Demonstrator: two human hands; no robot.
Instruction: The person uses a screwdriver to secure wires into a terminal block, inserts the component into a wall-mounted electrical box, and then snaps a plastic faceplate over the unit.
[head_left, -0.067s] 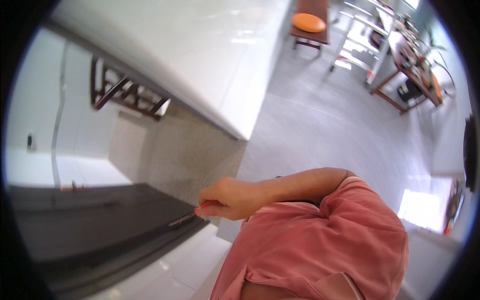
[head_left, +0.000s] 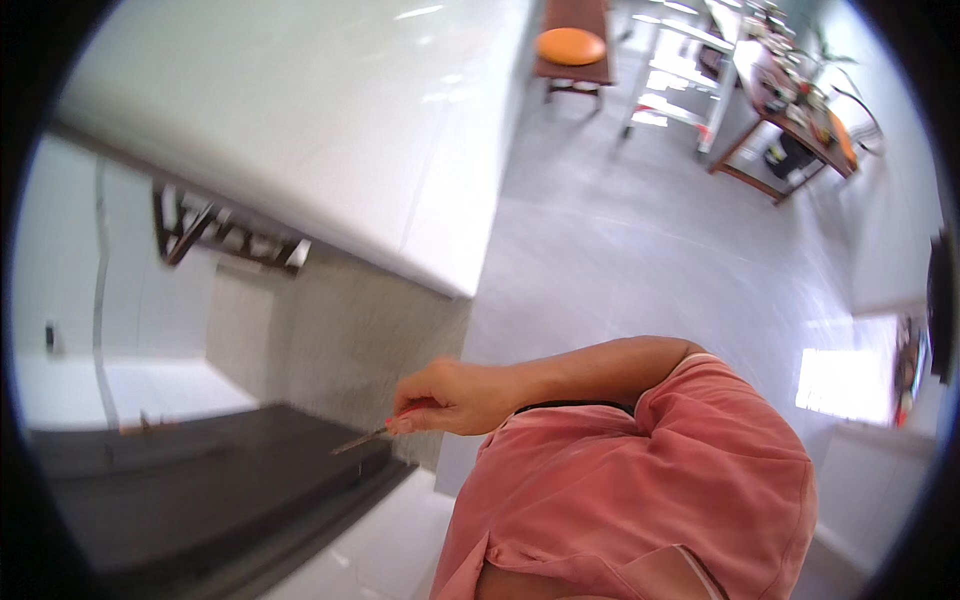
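Note:
My right hand reaches leftward across the front of my body, its fingers closed round the red handle of what looks like a screwdriver. The thin metal shaft sticks out past my fingers, pointing left and slightly down. Behind the shaft in the picture lies a dark door-like panel; I cannot tell whether the tip touches it. Most of the handle is covered by my fingers. My left hand is out of the picture.
A glossy white wall or partition stands ahead on the left, with dark wooden furniture beyond its edge. Farther off are an orange cushion on a brown bench, a metal ladder and a cluttered wooden table. The floor is grey.
The surroundings have shifted left in the picture, with the far furniture also higher and the dark panel lower. My right hand keeps its grip on the screwdriver and stays nearly in place.

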